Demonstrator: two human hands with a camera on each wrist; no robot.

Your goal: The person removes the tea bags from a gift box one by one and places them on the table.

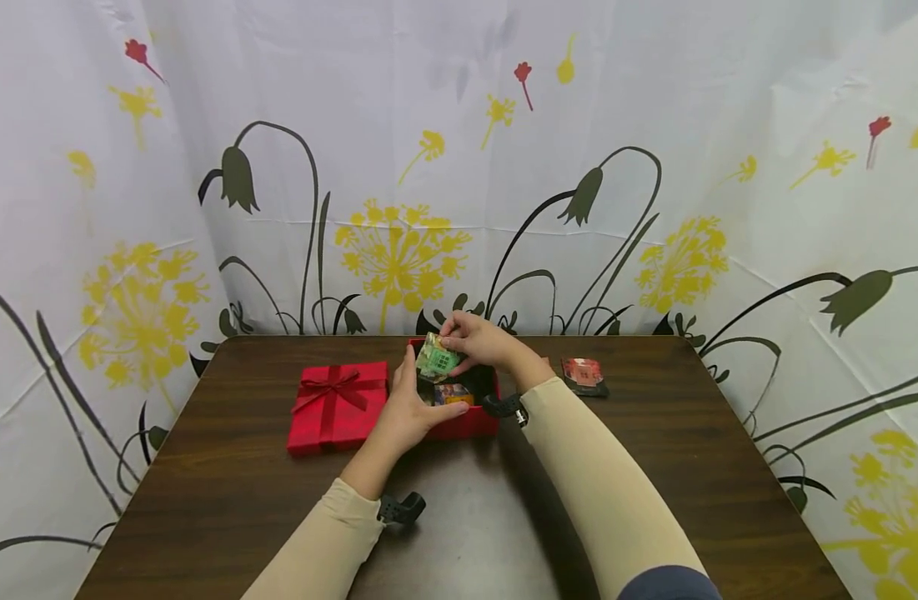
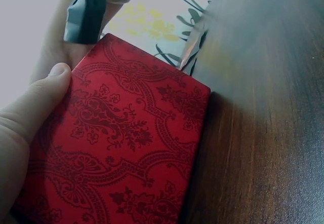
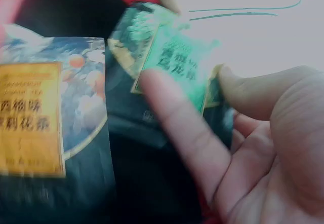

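Note:
A red patterned gift box [image 1: 466, 428] stands open at the back middle of the table. My left hand [image 1: 406, 408] holds its left front corner, with the thumb along the rim in the left wrist view. My right hand [image 1: 483, 343] pinches a green-labelled tea sachet [image 1: 436, 360] over the box. In the right wrist view, the thumb is at this sachet's edge and a finger lies across its face. Inside the box lies an orange-labelled tea sachet [image 3: 33, 122]. The hands and sachet hide part of the box's inside.
The red lid [image 1: 301, 442] with a ribbon bow lies left of the box. Right of it, a red-and-black sachet [image 1: 584, 375] lies on the dark wooden table [image 1: 676, 450]. Behind hangs a white flowered curtain [image 1: 459, 108].

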